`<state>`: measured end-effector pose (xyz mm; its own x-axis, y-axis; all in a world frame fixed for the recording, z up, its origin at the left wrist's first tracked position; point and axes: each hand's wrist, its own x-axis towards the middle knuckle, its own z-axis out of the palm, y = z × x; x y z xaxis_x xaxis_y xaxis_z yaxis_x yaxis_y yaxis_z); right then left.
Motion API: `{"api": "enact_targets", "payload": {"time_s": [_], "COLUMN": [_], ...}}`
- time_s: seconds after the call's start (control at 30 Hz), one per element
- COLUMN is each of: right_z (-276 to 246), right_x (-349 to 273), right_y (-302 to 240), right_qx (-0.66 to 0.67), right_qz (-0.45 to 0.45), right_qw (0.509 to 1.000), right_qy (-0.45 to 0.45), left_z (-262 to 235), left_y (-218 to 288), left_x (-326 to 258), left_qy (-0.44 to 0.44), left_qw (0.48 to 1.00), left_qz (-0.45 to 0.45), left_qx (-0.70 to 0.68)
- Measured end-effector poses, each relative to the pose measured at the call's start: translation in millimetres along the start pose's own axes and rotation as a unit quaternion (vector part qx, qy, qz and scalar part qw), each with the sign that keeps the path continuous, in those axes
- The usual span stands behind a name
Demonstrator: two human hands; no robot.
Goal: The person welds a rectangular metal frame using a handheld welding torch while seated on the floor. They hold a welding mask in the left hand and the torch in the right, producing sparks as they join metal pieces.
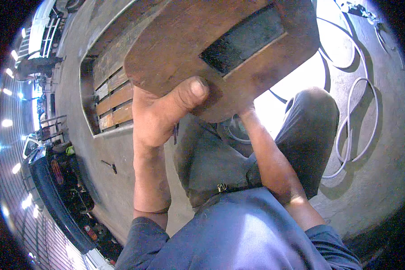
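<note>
The left hand (pixel 159 114) is gripping the near edge of a rusty plate (pixel 220 54), thumb clamped on top; the plate is being held up close above the knees. The right hand (pixel 246 111) is reaching under its edge, fingers hidden, so I cannot tell their grip. Keeping both hands spread and the plate level should be steadying it. A hose (pixel 355 126) is lying looped on the floor (pixel 382 180) by the right leg, and a wooden pallet (pixel 114 96) is sitting ahead left, crowding any set-down.
</note>
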<state>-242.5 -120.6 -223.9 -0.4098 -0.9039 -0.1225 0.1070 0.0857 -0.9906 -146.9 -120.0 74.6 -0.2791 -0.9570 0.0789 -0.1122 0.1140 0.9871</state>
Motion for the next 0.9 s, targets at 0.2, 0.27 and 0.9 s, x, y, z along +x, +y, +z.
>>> {"api": "enact_targets", "payload": {"time_s": [0.2, 0.27, 0.9], "right_z": [-1, 0, 5], "right_x": [-1, -1, 8], "right_y": [3, 4, 11], "right_qx": [0.015, 0.020, 0.088], "right_qz": [-0.005, -0.003, 0.035], "right_qw": [1.000, 1.000, 0.995], "right_qy": [-0.001, -0.001, -0.014], "left_z": [4, 2, -6], "left_y": [-5, -8, -10], "left_x": [3, 3, 2], "left_qy": [0.005, 0.006, 0.000], "left_qw": [0.998, 0.998, 0.996], "left_qz": [0.009, 0.015, -0.032], "left_qx": [-0.055, -0.064, -0.078]}}
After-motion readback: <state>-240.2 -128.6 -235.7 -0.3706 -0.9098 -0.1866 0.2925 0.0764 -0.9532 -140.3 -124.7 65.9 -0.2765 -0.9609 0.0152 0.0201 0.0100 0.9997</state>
